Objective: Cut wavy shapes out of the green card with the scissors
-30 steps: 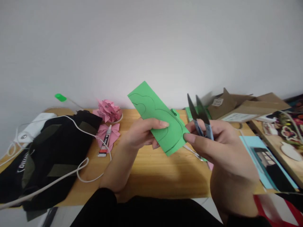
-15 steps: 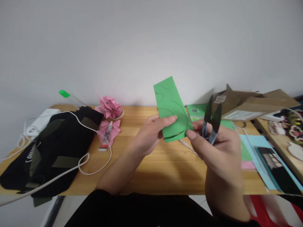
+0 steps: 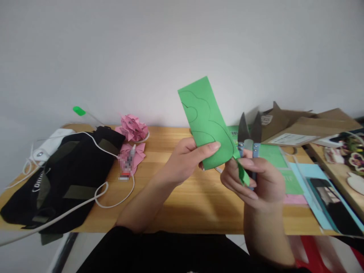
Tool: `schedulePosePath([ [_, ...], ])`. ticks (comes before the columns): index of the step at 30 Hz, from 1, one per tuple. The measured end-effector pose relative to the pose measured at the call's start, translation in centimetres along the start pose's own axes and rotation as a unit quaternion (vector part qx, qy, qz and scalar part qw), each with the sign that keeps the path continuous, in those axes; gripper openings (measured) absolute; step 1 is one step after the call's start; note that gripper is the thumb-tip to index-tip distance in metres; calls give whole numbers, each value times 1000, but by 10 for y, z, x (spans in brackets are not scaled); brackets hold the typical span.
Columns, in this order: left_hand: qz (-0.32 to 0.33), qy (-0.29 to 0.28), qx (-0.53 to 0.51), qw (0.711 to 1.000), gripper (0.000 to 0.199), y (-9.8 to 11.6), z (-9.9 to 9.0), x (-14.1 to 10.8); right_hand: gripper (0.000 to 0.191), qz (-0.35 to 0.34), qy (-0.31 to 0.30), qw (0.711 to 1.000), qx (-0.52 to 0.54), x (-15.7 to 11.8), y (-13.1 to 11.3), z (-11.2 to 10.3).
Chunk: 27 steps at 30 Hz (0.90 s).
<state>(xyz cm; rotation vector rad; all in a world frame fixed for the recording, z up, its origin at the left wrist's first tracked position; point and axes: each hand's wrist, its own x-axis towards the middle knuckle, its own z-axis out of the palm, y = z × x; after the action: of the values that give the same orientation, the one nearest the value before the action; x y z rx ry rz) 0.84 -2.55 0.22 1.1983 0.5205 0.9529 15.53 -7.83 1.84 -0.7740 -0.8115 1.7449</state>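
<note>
A folded piece of green paper (image 3: 204, 121) with curved pencil outlines is pinched in my left hand (image 3: 189, 159), thumb on its front. Its lower edge is cut round. From its lower right side a narrow strip of green paper (image 3: 242, 172) hangs, pinched between the thumb and fingers of my right hand (image 3: 256, 176). That same hand also holds a pair of thread snips (image 3: 250, 140) with blue handles. The dark blades point up and stand apart, beside the paper and not on it. The snips' lower part is hidden by the fingers.
Left on the wooden table (image 3: 170, 212) lie a black bag (image 3: 65, 178), white cables, pink paper petals (image 3: 139, 151) and a pink paper flower (image 3: 132, 127). Toward the right are cardboard packaging (image 3: 298, 125), green sheets (image 3: 294, 182), blue paper (image 3: 308, 172) and a phone (image 3: 332, 204).
My right hand has turned, bringing the snips upright, and now grips the green strip, which is bent away from the paper. The green paper has shifted slightly up and left.
</note>
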Motion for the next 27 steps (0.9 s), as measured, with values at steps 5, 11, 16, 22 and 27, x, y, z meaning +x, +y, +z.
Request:
schedulePosePath([
  [5,79,78,105,988,41,2,3,-2,36,-3,-12,1000,28,6,10,-5],
  [11,96,121,123,980,39,1,4,-2,27,-164,139,970,-112,8,26,-4],
  [16,103,126,136,977,38,-1,2,-3,22,-218,149,958,-113,10,27,-2],
  [22,109,102,121,981,42,1,1,-5,13,-256,245,891,-285,6,22,1],
  [27,69,96,81,990,42,1,0,-4,13,-340,244,772,-478,1,16,-2],
])
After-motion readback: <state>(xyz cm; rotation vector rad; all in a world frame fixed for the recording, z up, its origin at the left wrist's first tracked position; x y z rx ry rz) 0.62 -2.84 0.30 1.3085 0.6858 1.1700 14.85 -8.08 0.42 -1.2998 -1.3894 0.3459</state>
